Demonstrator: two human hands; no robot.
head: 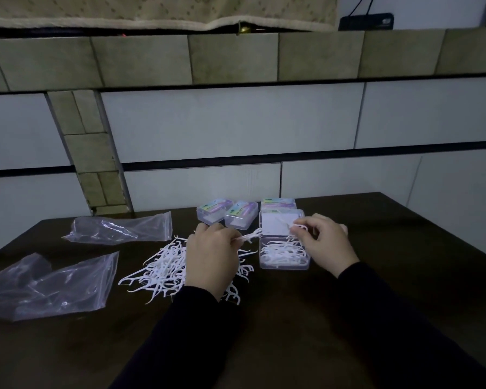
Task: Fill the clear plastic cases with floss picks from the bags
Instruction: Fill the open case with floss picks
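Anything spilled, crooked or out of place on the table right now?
Nothing damaged. The floss picks lie in a loose heap on the bare table rather than in a bag; both plastic bags lie crumpled at the left. The open case is partly filled, and three closed cases sit behind it.

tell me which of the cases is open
The case nearest the person, under the right hand: its lid stands up and floss picks lie inside. The three cases behind it, by the wall, are shut, coloured labels on their lids.
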